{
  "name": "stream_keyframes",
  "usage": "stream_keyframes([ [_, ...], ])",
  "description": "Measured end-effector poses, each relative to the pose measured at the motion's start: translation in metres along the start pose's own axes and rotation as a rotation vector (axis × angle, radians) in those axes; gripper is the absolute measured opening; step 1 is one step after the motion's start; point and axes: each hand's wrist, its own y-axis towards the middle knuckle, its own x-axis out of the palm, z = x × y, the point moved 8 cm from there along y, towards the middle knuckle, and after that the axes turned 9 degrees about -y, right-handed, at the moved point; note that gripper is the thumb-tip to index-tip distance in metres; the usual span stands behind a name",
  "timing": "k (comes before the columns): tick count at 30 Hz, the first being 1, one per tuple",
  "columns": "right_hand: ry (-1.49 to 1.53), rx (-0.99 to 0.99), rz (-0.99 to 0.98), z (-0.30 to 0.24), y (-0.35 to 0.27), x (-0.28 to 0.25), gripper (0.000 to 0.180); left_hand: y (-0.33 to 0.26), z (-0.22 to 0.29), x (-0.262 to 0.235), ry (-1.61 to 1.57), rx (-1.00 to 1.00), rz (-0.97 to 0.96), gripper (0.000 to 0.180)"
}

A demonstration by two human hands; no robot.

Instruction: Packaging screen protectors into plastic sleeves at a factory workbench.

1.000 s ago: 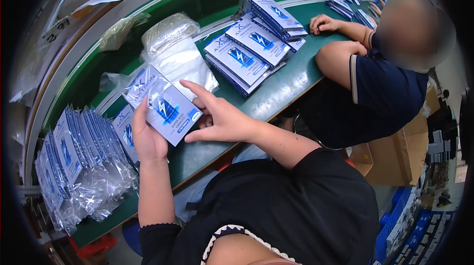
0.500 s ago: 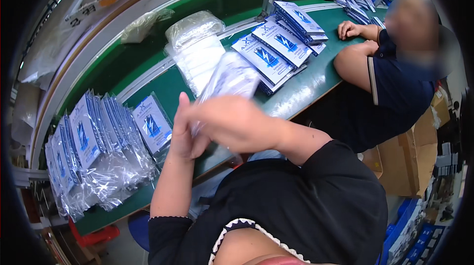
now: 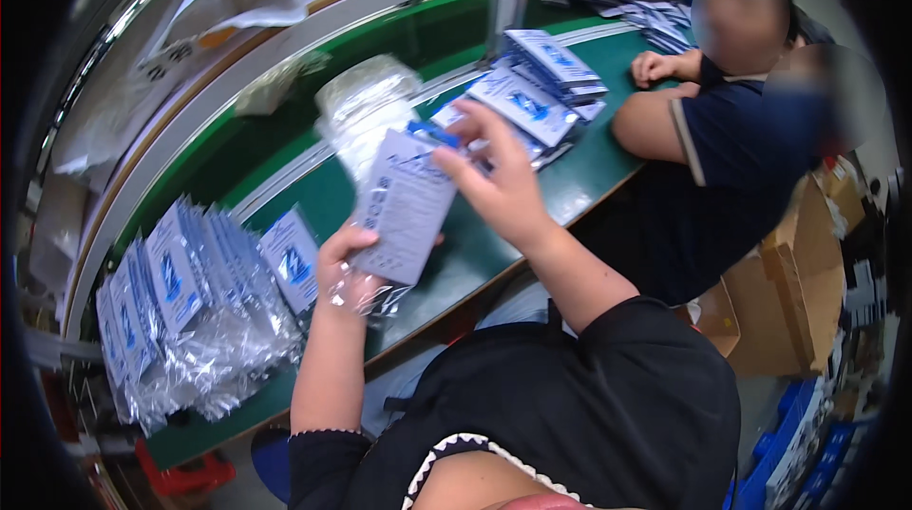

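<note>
My left hand (image 3: 350,258) grips the lower left edge of a flat white box (image 3: 407,211), tilted, its side with grey print and small icons facing up. Crinkled clear plastic (image 3: 375,296) shows at the box's lower end, by my left wrist. My right hand (image 3: 499,173) is at the box's upper right corner, thumb and fingers apart, the thumb close to the corner. A small blue piece (image 3: 434,133) shows at the top edge; what it belongs to I cannot tell. Beyond my right hand lies a pile of white and blue boxes (image 3: 522,106).
Bagged boxes (image 3: 176,268) stand in rows at the left of the green table (image 3: 594,163), with a single bagged box (image 3: 290,258) beside them. Clear bags (image 3: 366,97) lie behind my hands. A co-worker's arm (image 3: 655,130) rests at the right; a cardboard carton (image 3: 784,292) stands below.
The blurred package between my crossed hands has come into plain sight, its printed side up. My right hand has moved up and right, away from my left. The whole view has shifted slightly.
</note>
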Motion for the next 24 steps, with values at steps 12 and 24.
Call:
stream_keyframes([
  [12,-0.039,-0.03,-0.033,0.019,0.011,-0.043,0.071,-0.079,0.064,-0.034,2.26,0.127,0.828,0.071],
  [24,-0.931,0.266,0.125,0.133,0.121,-0.143,0.1,-0.006,0.007,0.019,2.291,0.423,0.189,0.032],
])
